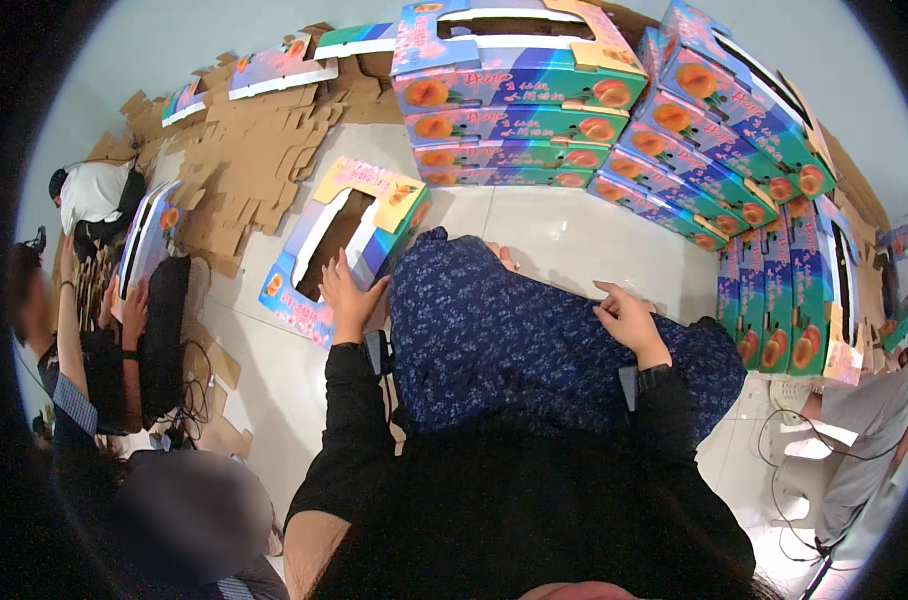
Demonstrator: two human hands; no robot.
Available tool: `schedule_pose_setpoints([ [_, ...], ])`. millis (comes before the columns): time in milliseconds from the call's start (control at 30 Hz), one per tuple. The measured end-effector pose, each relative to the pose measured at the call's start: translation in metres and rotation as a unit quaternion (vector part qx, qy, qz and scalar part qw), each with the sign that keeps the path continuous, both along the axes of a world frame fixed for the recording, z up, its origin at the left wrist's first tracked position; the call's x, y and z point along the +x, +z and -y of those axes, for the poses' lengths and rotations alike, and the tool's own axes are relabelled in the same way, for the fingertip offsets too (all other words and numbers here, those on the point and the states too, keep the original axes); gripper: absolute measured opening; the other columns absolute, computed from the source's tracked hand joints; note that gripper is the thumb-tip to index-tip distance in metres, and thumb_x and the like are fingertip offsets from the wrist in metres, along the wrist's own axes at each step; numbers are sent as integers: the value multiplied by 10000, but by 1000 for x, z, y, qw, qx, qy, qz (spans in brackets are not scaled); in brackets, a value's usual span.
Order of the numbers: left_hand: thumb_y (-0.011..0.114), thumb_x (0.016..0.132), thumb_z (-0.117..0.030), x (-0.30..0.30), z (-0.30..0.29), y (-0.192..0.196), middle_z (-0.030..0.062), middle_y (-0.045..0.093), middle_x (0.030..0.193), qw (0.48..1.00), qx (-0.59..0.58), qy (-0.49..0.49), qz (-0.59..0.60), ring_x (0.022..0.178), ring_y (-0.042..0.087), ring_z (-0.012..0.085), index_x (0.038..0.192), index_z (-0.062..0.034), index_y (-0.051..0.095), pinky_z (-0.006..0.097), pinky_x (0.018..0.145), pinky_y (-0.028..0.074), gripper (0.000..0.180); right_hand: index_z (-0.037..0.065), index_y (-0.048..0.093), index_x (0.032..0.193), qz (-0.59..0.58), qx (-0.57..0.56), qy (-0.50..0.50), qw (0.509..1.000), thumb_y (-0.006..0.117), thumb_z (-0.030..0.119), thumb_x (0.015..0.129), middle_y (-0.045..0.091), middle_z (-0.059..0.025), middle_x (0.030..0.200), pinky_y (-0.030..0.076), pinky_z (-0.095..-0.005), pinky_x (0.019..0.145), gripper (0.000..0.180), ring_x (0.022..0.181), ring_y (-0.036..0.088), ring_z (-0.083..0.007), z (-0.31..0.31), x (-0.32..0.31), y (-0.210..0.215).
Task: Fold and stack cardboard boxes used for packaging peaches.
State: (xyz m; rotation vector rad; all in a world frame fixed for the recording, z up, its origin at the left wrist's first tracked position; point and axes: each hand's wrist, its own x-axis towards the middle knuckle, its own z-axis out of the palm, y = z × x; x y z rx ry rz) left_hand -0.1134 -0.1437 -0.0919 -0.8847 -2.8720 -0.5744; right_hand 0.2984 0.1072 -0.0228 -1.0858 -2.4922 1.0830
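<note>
A printed carton (309, 238) in blue, pink and yellow, with peach pictures and a long cut-out in its top, stands on the floor left of my knees. My left hand (349, 300) is at its near right edge, fingers spread and thumb apart. Whether the fingertips touch the carton I cannot tell. Over the dark blue floral cloth (504, 330) across my lap is my right hand (629, 322), fingers loosely bent and apart, nothing visible in it.
Stacked matching cartons (519, 95) rise ahead, with another stack (714, 150) and upright cartons (789, 290) to the right. Flattened brown cardboard (249, 150) covers the far left floor. At left, a person's hand (131, 310) holds a carton (144, 240); grey trousers (869, 440) and cables are at right.
</note>
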Motion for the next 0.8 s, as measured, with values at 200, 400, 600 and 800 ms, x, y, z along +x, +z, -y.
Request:
schedule_pose_setpoints([
  [200, 853, 529, -505, -14, -18, -4, 230, 335, 1440, 979, -200, 24, 34, 1352, 299, 400, 1493, -103, 155, 665, 1069, 125, 1256, 85, 591, 1195, 33, 7, -9, 999, 657, 126, 809, 656, -119, 760, 497, -381, 643, 394, 703, 635, -278, -8, 2, -21],
  [400, 863, 480, -484, -25, -22, -10, 196, 463, 1286, 983, -148, 89, 59, 1251, 405, 366, 1465, -103, 237, 624, 1083, 132, 1227, 79, 615, 1149, 54, 20, -1, 998, 661, 155, 800, 660, -127, 770, 499, -386, 649, 361, 728, 637, -293, -8, 3, -27],
  [600, 866, 443, -448, -12, -13, 16, 197, 495, 1205, 992, -73, 88, 50, 1174, 428, 358, 1317, -121, 428, 536, 1057, 181, 1031, 67, 623, 1125, 44, 52, 1, 998, 664, 159, 793, 655, -134, 771, 497, -404, 644, 347, 725, 630, -304, -8, 3, -31],
  [800, 850, 479, -430, 21, -3, 50, 193, 465, 1203, 974, 52, 206, -77, 1168, 393, 380, 1351, -88, 369, 518, 1043, 191, 1053, 76, 611, 1147, 67, 18, 14, 997, 667, 159, 793, 656, -135, 818, 507, -394, 686, 367, 750, 628, -303, -7, -1, -18],
])
